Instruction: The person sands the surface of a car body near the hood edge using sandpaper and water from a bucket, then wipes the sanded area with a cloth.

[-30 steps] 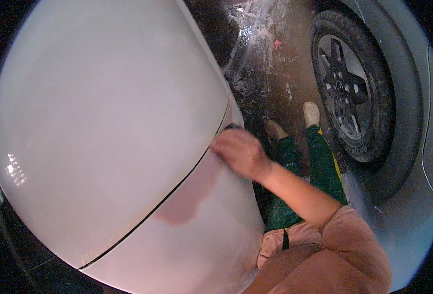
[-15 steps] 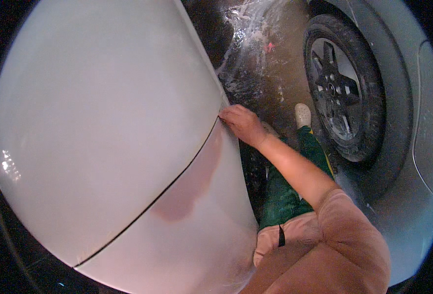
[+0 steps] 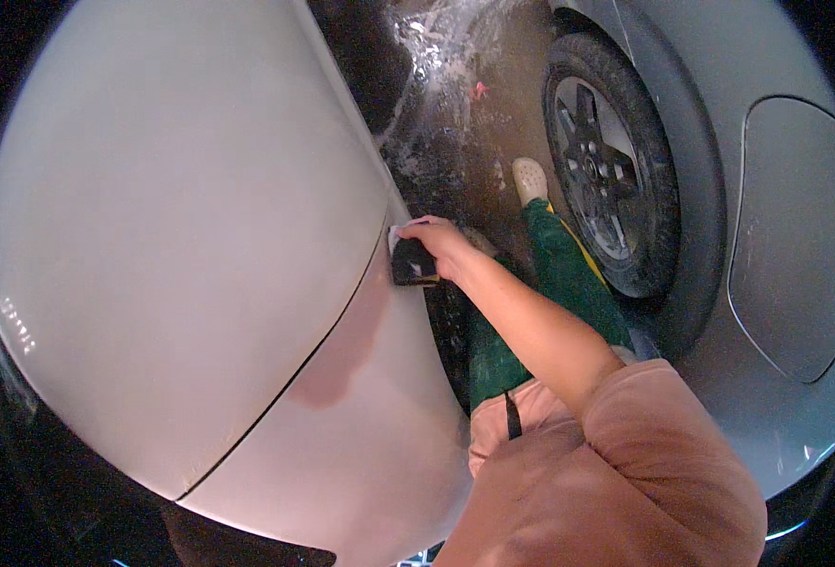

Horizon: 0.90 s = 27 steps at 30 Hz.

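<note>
My right hand (image 3: 439, 248) is closed on a dark, flat sanding block (image 3: 411, 263) with a pale edge at its top and a yellowish strip at its lower corner. The block lies at the outer edge of a light grey car panel (image 3: 394, 416), just below the dark seam. Beside it, a dull reddish-brown patch (image 3: 337, 364) spreads along the seam. Across the seam lies a larger, smooth light-coloured panel (image 3: 200, 217). My fingers partly hide the block, so I cannot tell how much of it touches the paint. My left hand is out of view.
A second grey car (image 3: 701, 378) stands close on the right, with its wheel (image 3: 597, 170) and a rounded fuel flap (image 3: 791, 236). Between the cars is a narrow strip of wet-looking, white-streaked floor (image 3: 436, 66). My pale clog (image 3: 530, 180) rests there near the wheel.
My right hand has turned and moved slightly down from the seam's end, bringing the dark block into sight. The view has shifted, showing more of the right-hand car.
</note>
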### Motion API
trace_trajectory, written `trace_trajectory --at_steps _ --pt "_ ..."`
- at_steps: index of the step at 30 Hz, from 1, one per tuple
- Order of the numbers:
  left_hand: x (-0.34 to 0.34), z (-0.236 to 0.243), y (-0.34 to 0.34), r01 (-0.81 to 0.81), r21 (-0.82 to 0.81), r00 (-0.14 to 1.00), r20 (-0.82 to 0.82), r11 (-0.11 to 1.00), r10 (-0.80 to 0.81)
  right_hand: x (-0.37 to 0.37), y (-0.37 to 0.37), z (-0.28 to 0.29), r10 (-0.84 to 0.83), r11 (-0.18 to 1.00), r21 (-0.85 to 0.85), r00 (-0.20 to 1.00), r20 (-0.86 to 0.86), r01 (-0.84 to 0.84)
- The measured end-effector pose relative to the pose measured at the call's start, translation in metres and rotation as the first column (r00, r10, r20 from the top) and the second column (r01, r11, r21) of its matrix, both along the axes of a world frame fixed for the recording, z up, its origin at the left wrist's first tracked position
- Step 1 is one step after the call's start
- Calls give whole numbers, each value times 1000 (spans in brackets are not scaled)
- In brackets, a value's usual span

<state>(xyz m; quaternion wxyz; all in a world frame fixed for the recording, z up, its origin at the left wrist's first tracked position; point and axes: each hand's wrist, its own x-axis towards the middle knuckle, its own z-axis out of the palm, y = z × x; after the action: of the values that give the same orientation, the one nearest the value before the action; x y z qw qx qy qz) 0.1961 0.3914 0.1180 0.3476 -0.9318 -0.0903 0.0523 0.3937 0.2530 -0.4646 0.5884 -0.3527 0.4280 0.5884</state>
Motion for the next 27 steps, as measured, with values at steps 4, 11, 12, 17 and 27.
trace_trajectory --at_steps 4,11,12,17,27 --pt "13 3 -3 -38 -1 999 -28 999 38 2 8 -4 73 997 -21 995 -72 -75" --pt "21 13 5 -118 8 989 -86 993 118 23 26 -1 251 961 -91 960 -121 -263" --pt "22 14 7 -107 11 990 -90 994 107 18 27 -9 242 964 -85 964 -107 -251" --pt "10 23 25 -47 7 991 -126 999 48 13 33 -9 227 969 -86 972 -59 -232" --pt "15 29 25 -32 57 982 -184 998 42 6 38 -14 390 919 -143 899 199 -367"
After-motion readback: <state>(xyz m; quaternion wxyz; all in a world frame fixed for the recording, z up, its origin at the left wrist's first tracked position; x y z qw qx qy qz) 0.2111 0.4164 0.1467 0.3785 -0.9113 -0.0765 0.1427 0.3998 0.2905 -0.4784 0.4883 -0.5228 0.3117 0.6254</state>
